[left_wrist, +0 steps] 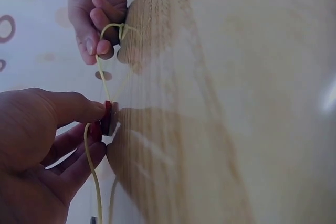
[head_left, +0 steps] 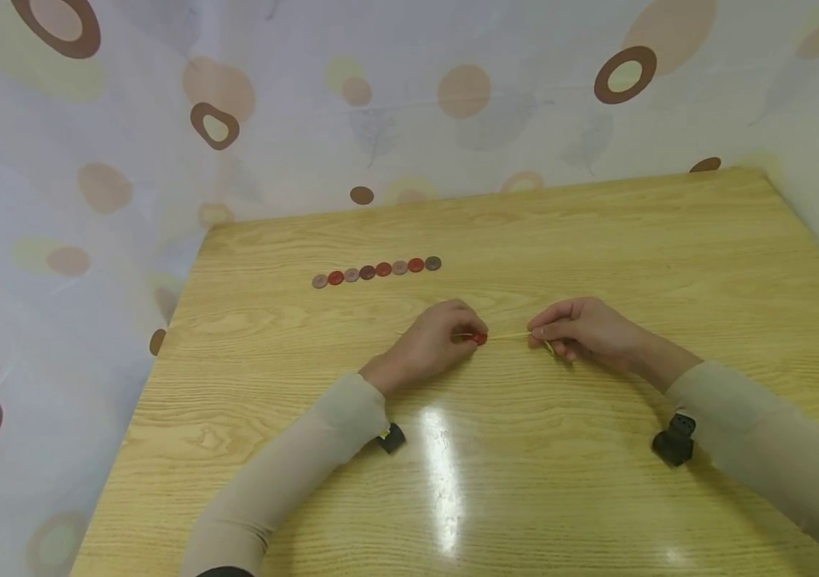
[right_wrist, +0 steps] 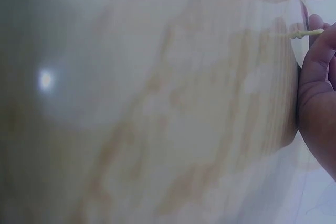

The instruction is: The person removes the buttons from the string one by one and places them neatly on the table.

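Observation:
My left hand (head_left: 433, 343) pinches a red button (head_left: 479, 339) between thumb and fingers, low over the table. In the left wrist view a few buttons (left_wrist: 108, 117), red and brownish, stand on edge close together at the fingertips; exactly how many is hidden. A thin yellow cord (head_left: 509, 336) runs from them to my right hand (head_left: 590, 330), which pinches it between thumb and forefinger. A knot (left_wrist: 123, 29) shows in the cord near the right fingers, and a loose length (left_wrist: 93, 174) hangs on the left hand's side.
Beyond the hands, several buttons (head_left: 384, 269) in red, pinkish, dark and grey-brown lie in a slanting row on the wooden table (head_left: 561, 481). A patterned curtain (head_left: 409, 96) hangs along the table's far and left edges. Each sleeve carries a small black device (head_left: 675, 441).

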`<state>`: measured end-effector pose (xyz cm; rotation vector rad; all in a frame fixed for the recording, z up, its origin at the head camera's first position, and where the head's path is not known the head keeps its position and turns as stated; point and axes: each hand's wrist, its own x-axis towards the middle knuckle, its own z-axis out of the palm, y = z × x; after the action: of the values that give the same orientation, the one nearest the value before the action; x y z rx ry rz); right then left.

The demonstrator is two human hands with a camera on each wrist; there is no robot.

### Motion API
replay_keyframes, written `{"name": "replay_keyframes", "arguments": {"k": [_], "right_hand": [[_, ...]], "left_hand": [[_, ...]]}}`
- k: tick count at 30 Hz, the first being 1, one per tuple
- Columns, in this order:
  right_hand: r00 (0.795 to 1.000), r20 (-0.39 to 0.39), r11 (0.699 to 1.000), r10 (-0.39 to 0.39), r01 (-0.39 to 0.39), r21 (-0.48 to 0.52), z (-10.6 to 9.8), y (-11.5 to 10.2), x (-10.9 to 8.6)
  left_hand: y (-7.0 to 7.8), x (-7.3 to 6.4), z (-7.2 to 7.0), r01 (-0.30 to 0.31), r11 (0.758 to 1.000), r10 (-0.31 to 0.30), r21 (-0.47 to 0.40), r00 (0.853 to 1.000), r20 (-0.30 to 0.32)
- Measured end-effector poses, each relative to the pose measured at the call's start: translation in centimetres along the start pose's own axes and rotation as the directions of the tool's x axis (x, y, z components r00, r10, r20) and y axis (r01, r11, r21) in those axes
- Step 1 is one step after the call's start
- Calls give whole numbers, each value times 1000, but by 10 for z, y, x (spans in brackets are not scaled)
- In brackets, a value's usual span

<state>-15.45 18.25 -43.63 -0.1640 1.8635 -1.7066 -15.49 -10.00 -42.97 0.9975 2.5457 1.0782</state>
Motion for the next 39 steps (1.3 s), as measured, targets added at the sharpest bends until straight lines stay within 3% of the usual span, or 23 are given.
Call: {"name": "replay_keyframes", "arguments": {"k": [18, 39], "right_hand": [[1000, -1, 1000, 0, 0, -3, 1, -2, 0], [1000, -4, 1000, 14, -14, -11, 0, -1, 0]], "left_hand": [[1, -3, 1, 33, 997, -36, -69, 998, -42], [-1, -8, 3, 54, 976, -78, -211, 991, -110]]}}
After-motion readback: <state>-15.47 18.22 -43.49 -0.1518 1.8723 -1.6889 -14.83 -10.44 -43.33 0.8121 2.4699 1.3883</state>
